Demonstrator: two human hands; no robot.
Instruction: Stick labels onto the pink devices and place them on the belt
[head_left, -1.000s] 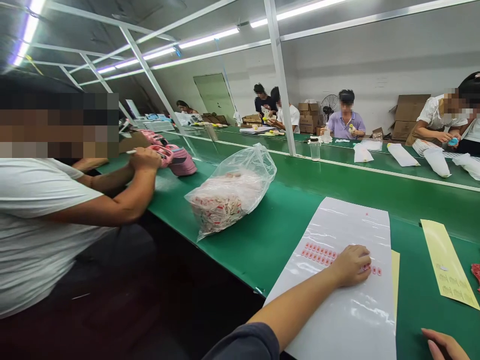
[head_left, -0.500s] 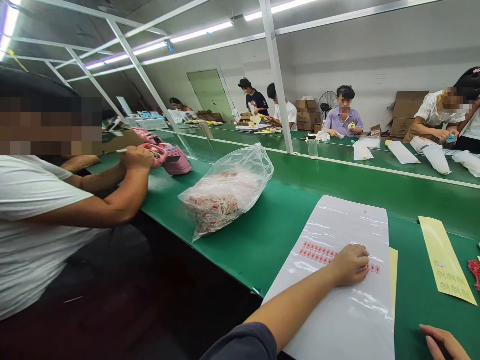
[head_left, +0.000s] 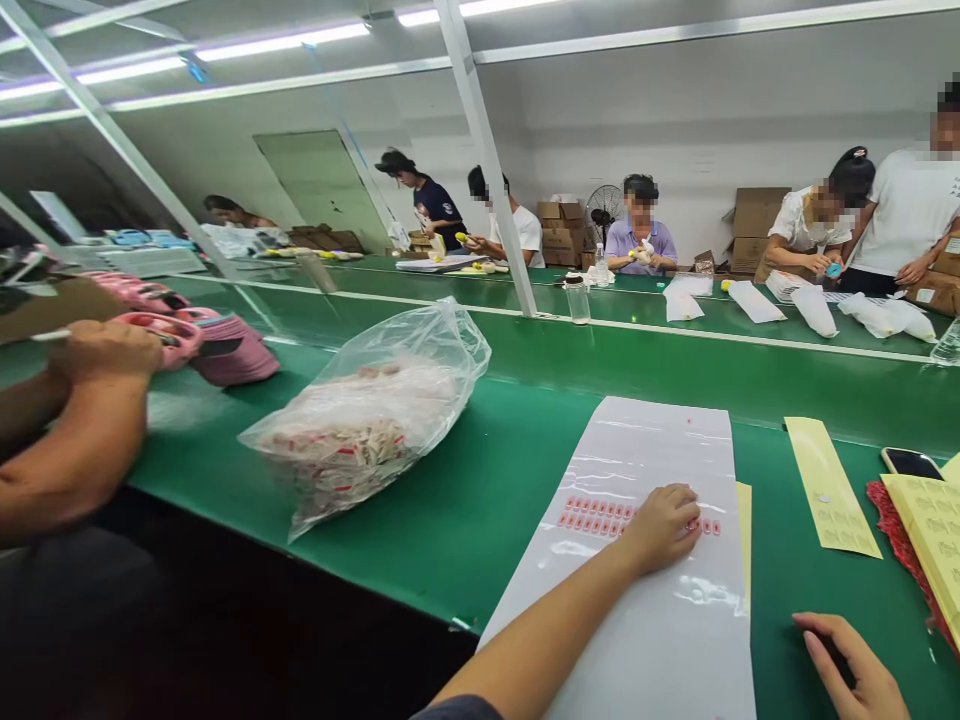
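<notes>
My left hand (head_left: 661, 525) rests on a long white glossy sheet (head_left: 645, 620) lying on the green belt (head_left: 465, 500). Its fingers are curled down over a double row of small red stickers (head_left: 596, 516) on the sheet. My right hand (head_left: 851, 668) lies at the bottom right on the green surface, fingers loosely stretched and holding nothing. A narrow yellow strip (head_left: 831, 488) with small printed labels lies to the right of the sheet.
A clear plastic bag (head_left: 375, 410) full of small red and white tags sits on the belt at left. A co-worker's arm (head_left: 71, 440) handles pink shoes (head_left: 202, 340) further left. A phone (head_left: 911, 463), red cloth and yellow sheets lie at right. Other people work across the far belt.
The view has swung to the right, so the co-worker at left is mostly out of frame and the phone and yellow sheets have come in. My left hand stays on the stickers; my right hand shows more.
</notes>
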